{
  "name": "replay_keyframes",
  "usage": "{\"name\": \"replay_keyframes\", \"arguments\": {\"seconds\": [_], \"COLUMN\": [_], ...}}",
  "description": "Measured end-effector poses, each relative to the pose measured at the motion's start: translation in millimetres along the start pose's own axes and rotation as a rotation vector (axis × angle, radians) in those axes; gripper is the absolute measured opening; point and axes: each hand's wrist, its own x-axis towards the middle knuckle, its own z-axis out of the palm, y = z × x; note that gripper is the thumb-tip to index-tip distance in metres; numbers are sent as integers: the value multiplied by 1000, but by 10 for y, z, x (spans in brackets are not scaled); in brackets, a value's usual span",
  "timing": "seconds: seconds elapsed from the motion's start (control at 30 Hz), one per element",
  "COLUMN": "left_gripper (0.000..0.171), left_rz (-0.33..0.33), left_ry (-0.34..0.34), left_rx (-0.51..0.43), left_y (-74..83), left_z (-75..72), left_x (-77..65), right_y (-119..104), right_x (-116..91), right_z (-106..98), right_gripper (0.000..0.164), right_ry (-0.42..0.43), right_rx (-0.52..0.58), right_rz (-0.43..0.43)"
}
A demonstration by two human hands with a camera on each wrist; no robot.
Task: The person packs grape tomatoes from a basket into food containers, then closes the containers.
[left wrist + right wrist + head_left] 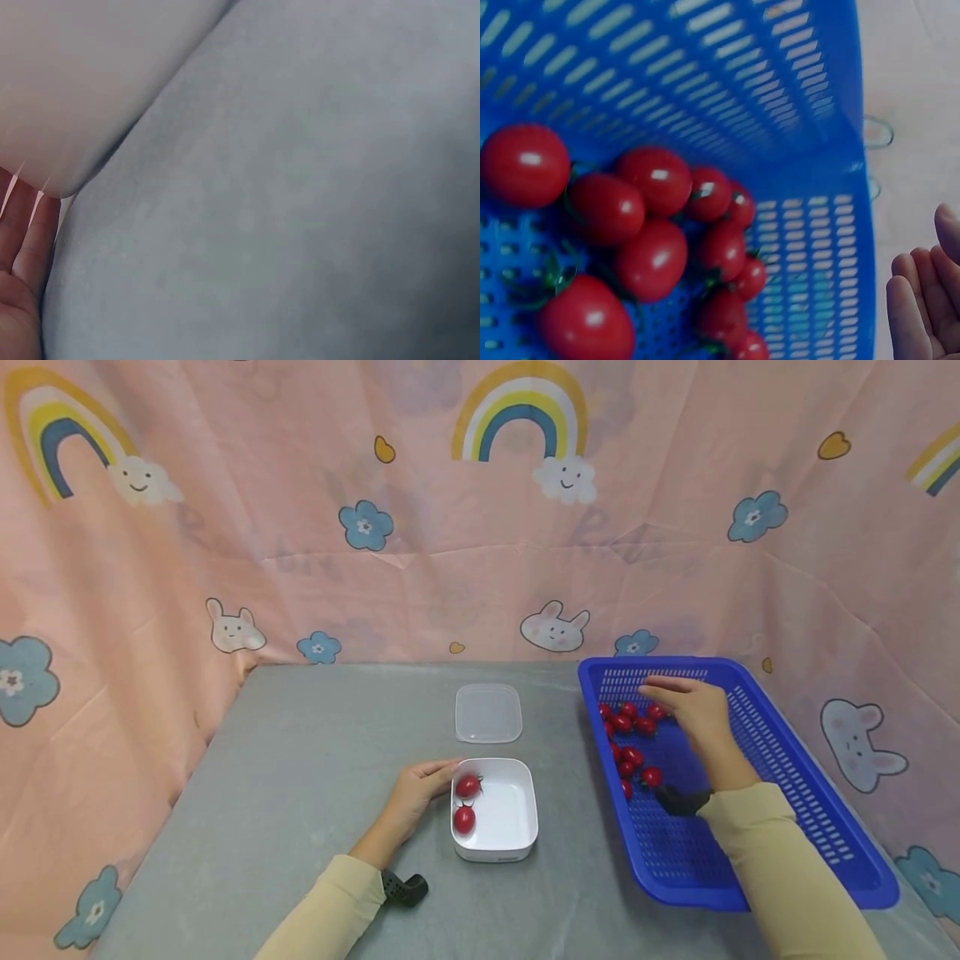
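Observation:
My left hand (414, 791) is at the left side of a small white square container (510, 810); its extended fingers (36, 244) touch the outer wall in the left wrist view. Inside, two cherry tomatoes (465, 818) lie along the container's left side. Over the far part of a blue basket (637, 860), my right hand (693, 706) hovers with fingers loosely extended. Nothing shows between those fingers in the right wrist view. Several red cherry tomatoes (651, 259), some with green stems, lie in the basket below, gathered towards its left side.
A translucent square lid (488, 714) lies flat on the grey table (300, 760), just behind the white container. The basket's raised rim runs along the table's right side. A pink patterned curtain (420, 593) hangs behind the table and at both sides.

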Motion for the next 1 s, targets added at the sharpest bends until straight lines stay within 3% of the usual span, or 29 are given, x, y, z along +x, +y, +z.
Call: {"name": "replay_keyframes", "arguments": {"seconds": [0.73, 1.0], "left_gripper": [32, 34], "left_rz": [-18, -26], "left_ry": [-4, -18], "left_rx": [32, 52], "left_y": [-5, 2], "left_z": [-8, -15], "left_x": [0, -1], "right_y": [444, 540], "right_x": [320, 356], "right_z": [-117, -71], "right_gripper": [65, 61], "right_ry": [-92, -97], "right_rx": [-58, -82], "right_rz": [108, 82]}}
